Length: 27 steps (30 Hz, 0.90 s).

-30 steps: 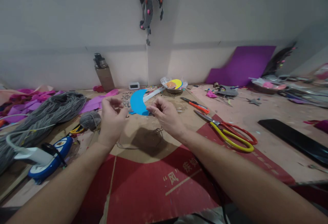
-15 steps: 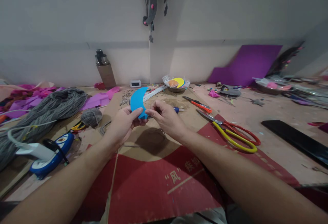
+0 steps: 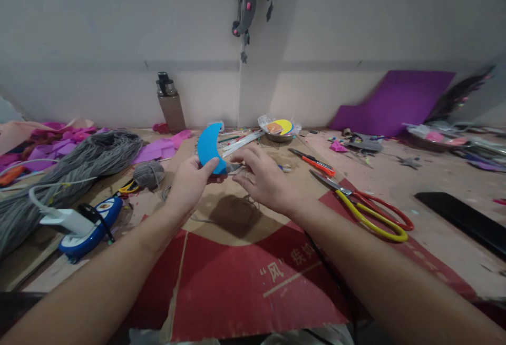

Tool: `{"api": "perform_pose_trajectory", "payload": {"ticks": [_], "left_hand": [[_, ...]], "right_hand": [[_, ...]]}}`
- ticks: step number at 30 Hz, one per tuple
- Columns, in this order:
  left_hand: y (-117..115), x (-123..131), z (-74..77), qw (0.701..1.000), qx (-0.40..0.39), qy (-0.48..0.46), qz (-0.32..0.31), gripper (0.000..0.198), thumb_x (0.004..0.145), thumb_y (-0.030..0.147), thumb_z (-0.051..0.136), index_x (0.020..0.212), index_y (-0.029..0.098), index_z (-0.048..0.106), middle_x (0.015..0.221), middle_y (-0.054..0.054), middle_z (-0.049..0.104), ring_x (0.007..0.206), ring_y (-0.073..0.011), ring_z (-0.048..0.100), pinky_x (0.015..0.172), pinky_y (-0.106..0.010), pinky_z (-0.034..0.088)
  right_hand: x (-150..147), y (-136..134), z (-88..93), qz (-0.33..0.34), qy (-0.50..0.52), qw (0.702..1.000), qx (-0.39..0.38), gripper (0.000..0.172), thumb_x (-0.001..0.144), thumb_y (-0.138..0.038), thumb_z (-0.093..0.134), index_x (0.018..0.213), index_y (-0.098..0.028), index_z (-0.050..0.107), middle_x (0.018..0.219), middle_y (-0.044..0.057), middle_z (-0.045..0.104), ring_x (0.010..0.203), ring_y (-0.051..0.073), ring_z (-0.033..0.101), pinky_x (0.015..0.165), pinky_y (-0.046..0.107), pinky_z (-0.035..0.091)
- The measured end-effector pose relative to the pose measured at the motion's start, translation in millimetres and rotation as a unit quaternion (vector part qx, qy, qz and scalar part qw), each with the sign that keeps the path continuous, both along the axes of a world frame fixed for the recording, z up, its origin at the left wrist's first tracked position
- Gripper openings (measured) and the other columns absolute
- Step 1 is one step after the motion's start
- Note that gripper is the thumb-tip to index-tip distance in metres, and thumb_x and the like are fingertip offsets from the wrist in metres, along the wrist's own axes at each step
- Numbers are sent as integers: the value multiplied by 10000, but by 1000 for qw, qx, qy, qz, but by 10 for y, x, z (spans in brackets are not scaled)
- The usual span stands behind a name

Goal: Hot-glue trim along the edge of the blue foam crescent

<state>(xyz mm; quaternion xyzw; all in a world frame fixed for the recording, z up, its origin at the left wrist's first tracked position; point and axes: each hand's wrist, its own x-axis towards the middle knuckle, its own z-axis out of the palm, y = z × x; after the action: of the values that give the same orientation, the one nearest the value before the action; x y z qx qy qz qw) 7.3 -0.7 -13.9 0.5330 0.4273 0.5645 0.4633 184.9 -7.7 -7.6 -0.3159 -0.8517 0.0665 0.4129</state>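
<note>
A blue crescent-shaped cutout (image 3: 208, 147) is pinched in my left hand (image 3: 194, 179), the thumb lying on its face near the lower end. Something grey, looking like yarn (image 3: 234, 168), sits at the crescent's lower tip. My right hand (image 3: 261, 176) is beside that tip, its fingers curled and closed on the grey strand. A loose length of the yarn hangs below the right hand and trails over the cardboard (image 3: 221, 218). The fingertips partly hide where yarn and crescent meet.
Big scissors (image 3: 367, 208) and a red utility knife (image 3: 314, 161) lie right of my hands. Left are a grey yarn ball (image 3: 148, 175), a yarn skein (image 3: 98, 160) and a blue power strip (image 3: 93, 234). A dish (image 3: 280, 136) stands behind; a black phone-like slab (image 3: 458, 213) lies far right.
My right hand has shifted slightly away from the crescent's tip, showing the grey yarn there. The crescent is turned more upright. The whole view has moved a little.
</note>
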Motion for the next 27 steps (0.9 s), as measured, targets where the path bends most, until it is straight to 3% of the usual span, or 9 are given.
{"api": "perform_pose_trajectory", "payload": {"ticks": [2,11,21,27], "left_hand": [[2,1,1,1000,6,11,0,247,733,359,673,724,118,623,645,-51,645,537,-129,583,571,-274,494],[-61,15,8,993,27,107,29,321,748,432,659,783,113,644,697,-88,685,591,-176,643,615,-310,529],[-110,72,91,999,-23,-2,-38,301,665,313,749,859,117,629,795,-84,691,621,-163,644,576,-286,531],[-79,52,41,995,-30,-37,-87,321,631,244,764,916,128,673,865,-93,705,686,-168,648,618,-284,522]], "right_hand": [[1,16,-14,-1,-5,1000,14,54,870,-174,536,896,-205,572,945,51,537,918,170,523,801,321,436],[0,-9,24,-1,39,999,3,96,853,-199,593,776,-208,651,792,16,570,745,129,518,677,274,409],[-6,-1,14,-30,76,996,-36,90,831,-205,618,743,-203,638,763,13,595,738,133,528,678,281,403],[-6,-6,20,-33,86,995,-46,83,826,-204,617,744,-197,622,755,13,592,712,130,518,649,274,395]]}}
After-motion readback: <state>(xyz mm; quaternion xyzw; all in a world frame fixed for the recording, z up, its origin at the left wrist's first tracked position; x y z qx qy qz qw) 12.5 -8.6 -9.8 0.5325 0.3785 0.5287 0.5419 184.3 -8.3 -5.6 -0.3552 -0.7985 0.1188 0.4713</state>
